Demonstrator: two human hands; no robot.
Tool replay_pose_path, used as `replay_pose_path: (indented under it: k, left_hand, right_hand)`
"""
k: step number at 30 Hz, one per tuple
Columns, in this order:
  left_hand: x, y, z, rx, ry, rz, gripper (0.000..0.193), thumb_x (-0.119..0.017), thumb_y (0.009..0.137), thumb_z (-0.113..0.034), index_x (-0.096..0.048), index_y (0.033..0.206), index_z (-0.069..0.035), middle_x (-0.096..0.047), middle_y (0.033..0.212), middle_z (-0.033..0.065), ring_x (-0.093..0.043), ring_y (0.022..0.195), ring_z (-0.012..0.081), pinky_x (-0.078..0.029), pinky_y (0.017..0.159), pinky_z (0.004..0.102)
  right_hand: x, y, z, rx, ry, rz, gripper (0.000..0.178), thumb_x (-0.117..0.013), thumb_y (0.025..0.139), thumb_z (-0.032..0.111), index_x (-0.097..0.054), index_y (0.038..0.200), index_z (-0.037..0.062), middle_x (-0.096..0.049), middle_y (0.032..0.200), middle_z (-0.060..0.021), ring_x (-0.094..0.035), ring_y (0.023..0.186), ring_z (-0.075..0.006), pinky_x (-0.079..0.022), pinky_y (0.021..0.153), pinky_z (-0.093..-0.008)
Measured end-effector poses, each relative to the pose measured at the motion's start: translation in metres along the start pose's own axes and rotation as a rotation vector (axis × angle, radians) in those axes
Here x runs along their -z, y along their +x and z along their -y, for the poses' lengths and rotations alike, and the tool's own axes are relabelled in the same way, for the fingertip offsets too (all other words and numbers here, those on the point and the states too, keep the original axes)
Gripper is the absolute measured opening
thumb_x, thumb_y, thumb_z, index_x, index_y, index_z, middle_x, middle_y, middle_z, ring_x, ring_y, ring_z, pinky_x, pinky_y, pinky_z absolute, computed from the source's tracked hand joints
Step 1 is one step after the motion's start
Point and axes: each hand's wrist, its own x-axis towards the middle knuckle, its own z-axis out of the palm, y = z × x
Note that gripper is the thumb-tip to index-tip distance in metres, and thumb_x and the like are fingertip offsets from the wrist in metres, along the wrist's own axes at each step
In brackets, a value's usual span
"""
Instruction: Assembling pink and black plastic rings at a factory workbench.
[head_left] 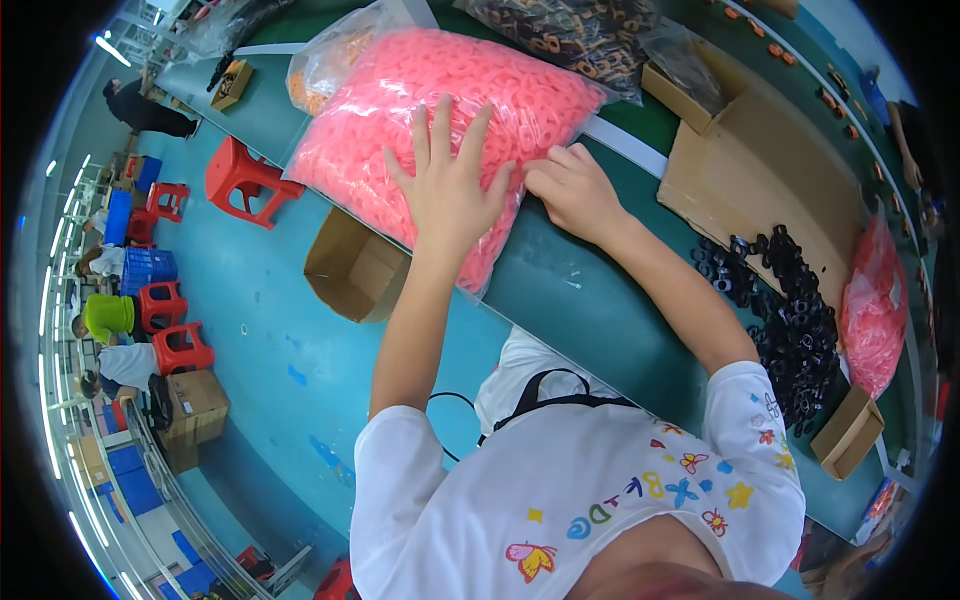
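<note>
A large clear plastic bag (370,120) full of small pink ring-like parts lies on the green table, its near corner hanging over the edge. My left hand (445,190) rests flat on the bag with its fingers spread. At the bag's right side, my right hand (575,190) is closed, its fingers curled in against the plastic. The fingertips are partly hidden, but they appear to pinch the bag's edge.
Black parts (795,335) lie piled at the right beside a flat cardboard sheet (770,165). Nearby are a small open box (848,432) and another pink bag (875,310). A cardboard box (355,265) stands below the table edge, near a red stool (245,183). Other people sit farther left.
</note>
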Motion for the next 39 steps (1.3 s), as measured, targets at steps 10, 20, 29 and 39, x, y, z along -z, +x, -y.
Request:
replay_pose_path:
  k: [10,20,29,39]
  left_hand:
    - [-0.015,0.007,-0.008,0.09,0.083,-0.04,0.071,-0.08,0.084,-0.049,-0.056,0.149,-0.032,-0.035,0.167,0.0159,-0.028,0.155,0.0432,-0.014,0.112,0.083]
    - [-0.016,0.007,0.002,0.052,0.039,-0.06,0.069,-0.081,0.083,-0.049,-0.059,0.146,-0.034,-0.036,0.167,0.0133,-0.029,0.155,0.0406,-0.017,0.111,0.0823]
    - [-0.006,0.011,-0.014,0.057,0.067,0.02,0.097,-0.086,0.069,-0.058,-0.051,0.153,-0.027,-0.03,0.167,0.021,-0.023,0.154,0.0501,-0.018,0.106,0.0867]
    - [-0.007,0.021,-0.024,-0.168,0.067,0.049,0.095,-0.091,0.067,-0.037,-0.051,0.152,-0.029,-0.036,0.164,0.0161,-0.031,0.154,0.0421,-0.023,0.107,0.0857]
  right_hand:
    - [-0.014,-0.014,0.009,-0.261,0.09,0.245,0.015,-0.066,0.088,0.012,-0.051,0.086,0.0118,-0.056,0.077,-0.0066,-0.06,0.076,-0.0259,-0.039,0.075,-0.0396]
    - [0.011,-0.033,-0.027,-0.322,0.586,0.328,0.031,-0.068,0.088,0.011,-0.039,0.077,0.0108,-0.04,0.068,-0.0051,-0.04,0.065,-0.027,-0.036,0.075,-0.0371]
    - [0.008,-0.028,-0.011,-0.557,0.74,0.091,0.019,-0.077,0.083,0.008,-0.059,0.087,0.0082,-0.055,0.073,-0.0024,-0.05,0.064,-0.0157,-0.043,0.066,-0.0302]
    - [0.013,0.002,-0.001,-0.632,0.27,0.009,0.026,-0.077,0.079,0.022,-0.061,0.093,0.0078,-0.067,0.094,-0.01,-0.069,0.083,-0.0345,-0.056,0.072,-0.0447]
